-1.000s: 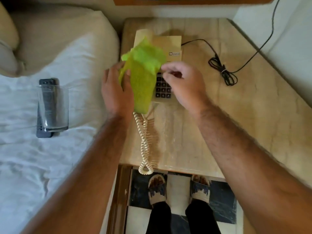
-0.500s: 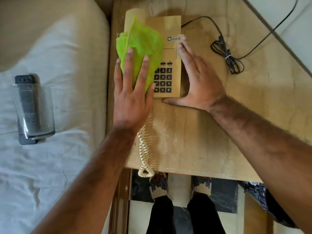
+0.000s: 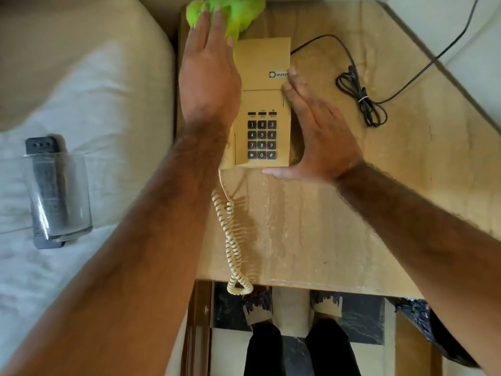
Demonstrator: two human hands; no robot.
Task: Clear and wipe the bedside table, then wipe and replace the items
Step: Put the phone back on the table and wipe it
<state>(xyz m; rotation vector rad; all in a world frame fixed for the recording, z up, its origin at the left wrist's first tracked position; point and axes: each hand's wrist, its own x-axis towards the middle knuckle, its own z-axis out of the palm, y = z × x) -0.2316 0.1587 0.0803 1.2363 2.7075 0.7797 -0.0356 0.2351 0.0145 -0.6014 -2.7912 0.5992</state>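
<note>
Wiping a beige push-button telephone (image 3: 264, 104) on the marble worktop (image 3: 339, 213), the left hand (image 3: 210, 77) presses a green microfibre cloth (image 3: 230, 12) flat-palmed, grasping nothing, while the open right hand (image 3: 317, 134) braces the phone's side. A hard stroke could snag the coiled cord (image 3: 233, 234), dragging the handset off.

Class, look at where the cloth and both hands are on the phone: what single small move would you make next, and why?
Probably draw the left hand and green cloth back down along the handset side. The cloth sits at the phone's far end, under flat fingers, while the right hand braces the phone's other side, so a return stroke seems likely.
</note>
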